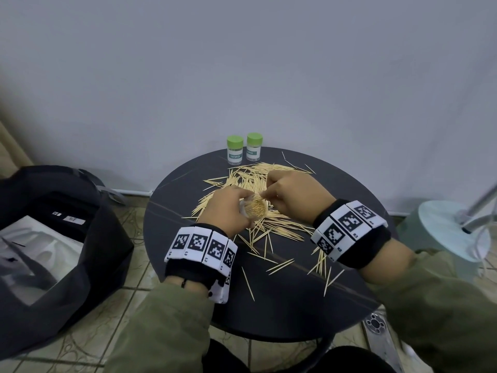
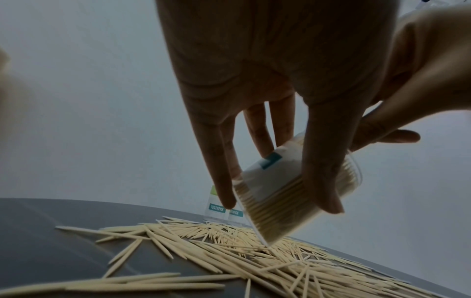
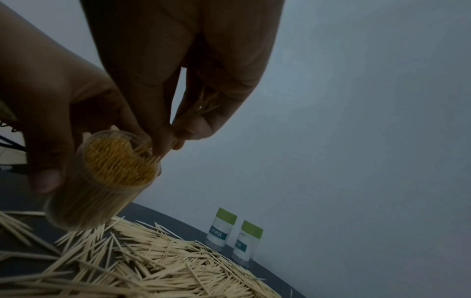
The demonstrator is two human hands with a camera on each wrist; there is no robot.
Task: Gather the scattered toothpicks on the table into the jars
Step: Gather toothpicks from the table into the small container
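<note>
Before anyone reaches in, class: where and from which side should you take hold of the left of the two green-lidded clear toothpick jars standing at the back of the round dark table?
Probably grip the left green-lidded jar around its cylindrical body, below the lid, coming from its open left side. It stands upright with its twin jar close on the right and the wall behind, so those sides look cramped.

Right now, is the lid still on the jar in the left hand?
No: the jar held by the left hand is open, its toothpick tips exposed.
</note>
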